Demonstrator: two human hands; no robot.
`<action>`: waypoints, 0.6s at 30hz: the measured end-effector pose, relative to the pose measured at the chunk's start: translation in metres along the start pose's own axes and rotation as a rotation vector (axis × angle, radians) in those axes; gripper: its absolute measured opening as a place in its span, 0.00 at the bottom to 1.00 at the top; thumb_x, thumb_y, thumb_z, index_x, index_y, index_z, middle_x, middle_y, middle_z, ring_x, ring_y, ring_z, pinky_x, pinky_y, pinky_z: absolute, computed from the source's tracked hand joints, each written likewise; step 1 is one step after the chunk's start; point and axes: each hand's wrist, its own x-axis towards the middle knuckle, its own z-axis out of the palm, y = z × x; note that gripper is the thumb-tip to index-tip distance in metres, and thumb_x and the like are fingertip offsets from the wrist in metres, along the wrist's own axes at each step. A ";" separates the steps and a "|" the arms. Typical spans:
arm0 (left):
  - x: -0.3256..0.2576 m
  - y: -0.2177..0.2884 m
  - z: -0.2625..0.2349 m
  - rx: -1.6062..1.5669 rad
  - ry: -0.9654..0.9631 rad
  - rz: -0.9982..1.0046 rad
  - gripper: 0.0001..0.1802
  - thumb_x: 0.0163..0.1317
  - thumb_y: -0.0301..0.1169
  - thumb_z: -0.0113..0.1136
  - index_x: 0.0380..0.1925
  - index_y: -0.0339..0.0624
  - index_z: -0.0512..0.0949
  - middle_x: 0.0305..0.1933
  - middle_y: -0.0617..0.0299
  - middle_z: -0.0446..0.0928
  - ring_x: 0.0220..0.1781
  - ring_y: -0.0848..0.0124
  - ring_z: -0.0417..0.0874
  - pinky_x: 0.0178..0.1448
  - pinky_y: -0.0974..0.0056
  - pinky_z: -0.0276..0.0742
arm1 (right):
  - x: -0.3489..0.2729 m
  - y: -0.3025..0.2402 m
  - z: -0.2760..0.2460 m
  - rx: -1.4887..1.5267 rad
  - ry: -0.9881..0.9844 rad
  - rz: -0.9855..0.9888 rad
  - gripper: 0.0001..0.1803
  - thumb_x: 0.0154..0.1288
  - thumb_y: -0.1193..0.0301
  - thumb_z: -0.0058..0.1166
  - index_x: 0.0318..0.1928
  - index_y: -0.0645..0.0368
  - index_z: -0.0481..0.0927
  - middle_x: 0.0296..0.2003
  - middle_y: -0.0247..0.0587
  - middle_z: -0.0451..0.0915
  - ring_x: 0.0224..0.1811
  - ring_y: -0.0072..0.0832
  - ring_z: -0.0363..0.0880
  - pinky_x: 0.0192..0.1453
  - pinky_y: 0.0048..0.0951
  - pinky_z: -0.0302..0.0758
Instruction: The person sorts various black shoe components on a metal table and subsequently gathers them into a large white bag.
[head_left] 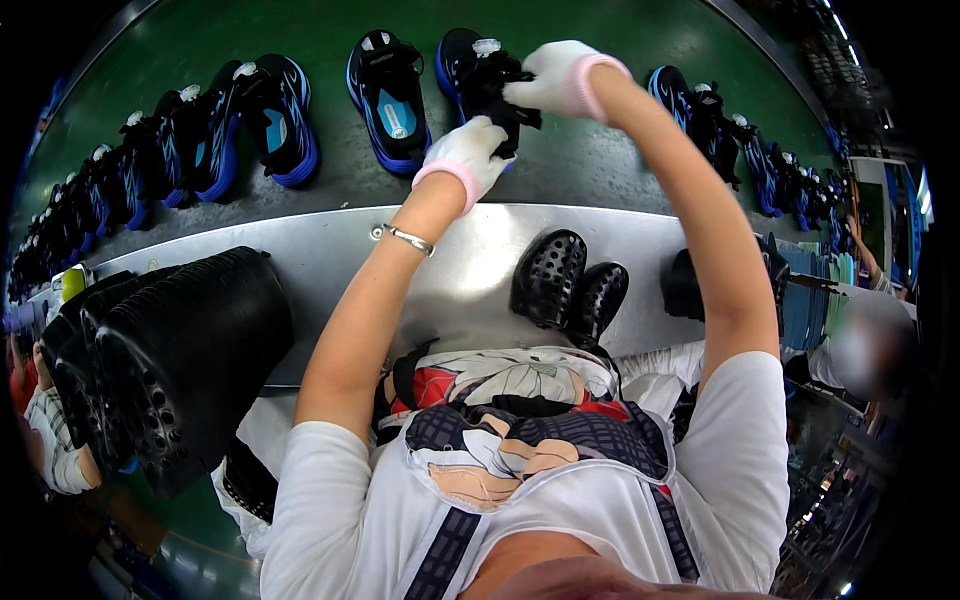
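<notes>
My left hand [468,158], in a white glove with a pink cuff, closes on the heel end of a black and blue sneaker [462,62]. My right hand [553,80], gloved the same way, grips black material at the shoe's opening from the right. Whether that material is the tongue or a separate piece, I cannot tell; the gloves cover part of it. Just left stands another sneaker [375,85] with a light blue insole, apart from both hands. Two black perforated shoe forms [551,272] lie on the metal ledge [455,285] nearer my body.
Several similar sneakers [285,105] line the green surface [330,190] to the left, others [672,88] to the right. A thick stack of black shoe forms [190,330] sits at the ledge's left. Other people [65,440] are at both sides.
</notes>
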 end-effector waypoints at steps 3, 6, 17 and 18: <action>0.012 0.005 -0.010 0.165 -0.224 -0.061 0.17 0.64 0.44 0.56 0.45 0.48 0.83 0.54 0.57 0.78 0.54 0.54 0.80 0.56 0.55 0.78 | 0.024 -0.026 0.030 -0.049 0.016 0.110 0.26 0.62 0.53 0.50 0.43 0.64 0.84 0.42 0.56 0.83 0.45 0.50 0.83 0.52 0.41 0.79; 0.016 -0.003 -0.011 0.107 -0.303 -0.124 0.21 0.63 0.48 0.56 0.47 0.48 0.83 0.53 0.57 0.81 0.53 0.54 0.82 0.55 0.57 0.79 | 0.039 -0.048 0.054 -0.041 0.066 0.127 0.18 0.63 0.62 0.53 0.46 0.61 0.84 0.45 0.54 0.83 0.46 0.48 0.83 0.51 0.42 0.80; 0.023 -0.016 0.003 0.186 -0.278 -0.105 0.21 0.59 0.50 0.59 0.41 0.46 0.84 0.44 0.50 0.84 0.45 0.50 0.83 0.50 0.53 0.80 | 0.049 -0.044 0.059 0.364 0.159 0.163 0.12 0.56 0.72 0.61 0.42 0.56 0.83 0.45 0.51 0.84 0.48 0.46 0.83 0.51 0.42 0.83; 0.022 -0.006 -0.005 0.164 -0.312 -0.079 0.16 0.60 0.44 0.61 0.39 0.44 0.84 0.37 0.49 0.84 0.40 0.50 0.83 0.45 0.52 0.79 | 0.056 -0.039 0.070 0.211 0.178 0.139 0.19 0.49 0.74 0.67 0.44 0.55 0.82 0.48 0.48 0.83 0.52 0.43 0.82 0.54 0.38 0.82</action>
